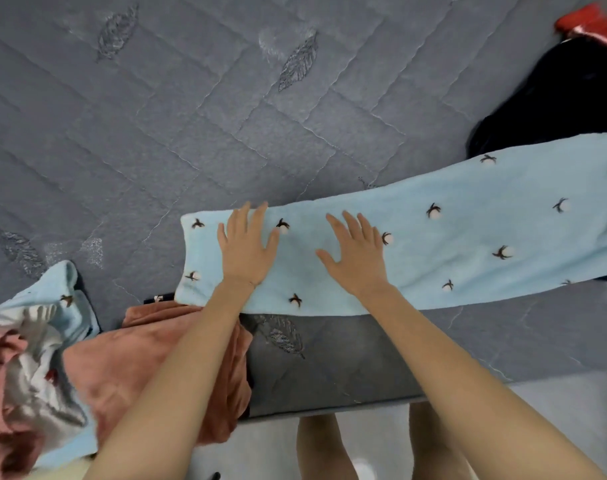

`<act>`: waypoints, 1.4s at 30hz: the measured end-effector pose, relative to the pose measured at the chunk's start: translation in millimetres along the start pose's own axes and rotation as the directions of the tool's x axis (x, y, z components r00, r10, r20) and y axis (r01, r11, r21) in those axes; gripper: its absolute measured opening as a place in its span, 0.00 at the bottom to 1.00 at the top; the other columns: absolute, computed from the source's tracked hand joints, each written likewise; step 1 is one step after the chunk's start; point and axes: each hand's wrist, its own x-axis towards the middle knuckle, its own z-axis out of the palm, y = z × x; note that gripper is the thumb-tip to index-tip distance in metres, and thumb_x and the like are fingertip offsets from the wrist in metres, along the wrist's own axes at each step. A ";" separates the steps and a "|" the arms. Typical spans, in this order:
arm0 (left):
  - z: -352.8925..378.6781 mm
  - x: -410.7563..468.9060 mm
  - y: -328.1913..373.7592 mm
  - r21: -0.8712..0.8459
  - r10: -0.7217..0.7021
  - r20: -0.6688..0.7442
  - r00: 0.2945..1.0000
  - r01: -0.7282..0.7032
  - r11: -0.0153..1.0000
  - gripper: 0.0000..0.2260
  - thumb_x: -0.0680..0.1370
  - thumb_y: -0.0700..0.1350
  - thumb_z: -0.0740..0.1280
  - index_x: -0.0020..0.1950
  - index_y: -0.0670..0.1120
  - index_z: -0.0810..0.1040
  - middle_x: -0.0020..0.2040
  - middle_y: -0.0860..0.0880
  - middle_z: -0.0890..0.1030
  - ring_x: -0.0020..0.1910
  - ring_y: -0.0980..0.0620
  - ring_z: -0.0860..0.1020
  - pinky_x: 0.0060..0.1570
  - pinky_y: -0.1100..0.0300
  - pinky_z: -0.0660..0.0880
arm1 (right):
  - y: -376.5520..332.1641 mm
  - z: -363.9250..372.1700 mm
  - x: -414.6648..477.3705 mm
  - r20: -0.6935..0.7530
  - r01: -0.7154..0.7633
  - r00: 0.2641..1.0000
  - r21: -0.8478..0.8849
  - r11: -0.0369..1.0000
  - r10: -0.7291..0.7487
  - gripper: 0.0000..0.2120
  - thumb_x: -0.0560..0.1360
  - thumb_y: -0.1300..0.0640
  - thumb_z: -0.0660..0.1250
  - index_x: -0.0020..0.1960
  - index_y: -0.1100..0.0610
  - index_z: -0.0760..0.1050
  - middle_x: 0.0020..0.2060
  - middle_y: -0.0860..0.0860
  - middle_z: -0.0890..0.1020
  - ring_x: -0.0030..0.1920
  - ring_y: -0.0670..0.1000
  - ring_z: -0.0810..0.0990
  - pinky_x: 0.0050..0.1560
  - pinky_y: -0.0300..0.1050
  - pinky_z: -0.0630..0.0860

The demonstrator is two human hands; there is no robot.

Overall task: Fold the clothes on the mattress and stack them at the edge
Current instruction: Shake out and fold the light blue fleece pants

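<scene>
Light blue cloth (433, 244): fleecy, long narrow strip, folded flat, dotted with small white puffs on dark twig marks. Lies across grey quilted mattress (156, 133), near its front edge, running from under both hands far out to the right and slightly away. No readable writing or labels anywhere.

Left hand (246, 251): open, palm down, fingers spread, pressed flat near strip's left end. Right hand (357, 258): same, open and flat on strip, just right of left hand, not touching it. Neither gripping anything.

Left of and below left hand: rumpled pile (35, 358) at mattress edge, made of pink, white and another light blue piece with same print. Pink cloth (149, 358) passes under left forearm, strip's near-left corner overlapping it. Small dark item (158, 298) peeks out just left of that corner; white mark on it too small to read.

Far right, beyond strip: dark cloth (554, 105), partly covered by strip; red cloth (593, 24) behind it at top corner.
</scene>
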 end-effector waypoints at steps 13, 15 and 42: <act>121.5 0.8 258.9 0.332 0.242 0.147 0.959 -0.278 0.901 0.29 0.81 0.60 0.52 0.78 0.56 0.45 0.79 0.45 0.45 0.77 0.41 0.42 0.72 0.38 0.36 | 261.5 -142.7 -29.9 -0.211 -0.185 0.963 -0.062 0.981 0.168 0.36 0.77 0.40 0.61 0.79 0.46 0.49 0.78 0.53 0.48 0.78 0.58 0.43 0.75 0.59 0.41; 137.3 3.7 303.5 0.321 0.257 0.147 0.955 -0.292 0.901 0.29 0.81 0.61 0.51 0.78 0.55 0.41 0.79 0.45 0.42 0.77 0.41 0.40 0.71 0.39 0.34 | 301.9 -169.4 -28.2 -0.257 -0.221 0.945 -0.039 0.975 0.204 0.37 0.76 0.41 0.63 0.79 0.47 0.49 0.78 0.54 0.48 0.78 0.59 0.44 0.75 0.60 0.42; 136.6 40.9 428.6 -0.649 0.308 0.135 0.942 -0.151 0.746 0.14 0.82 0.47 0.60 0.67 0.47 0.74 0.68 0.49 0.74 0.70 0.53 0.68 0.73 0.51 0.59 | 352.2 -282.4 7.5 0.008 -0.183 0.972 0.651 0.737 0.234 0.14 0.71 0.51 0.75 0.34 0.55 0.73 0.28 0.48 0.76 0.28 0.42 0.73 0.33 0.38 0.68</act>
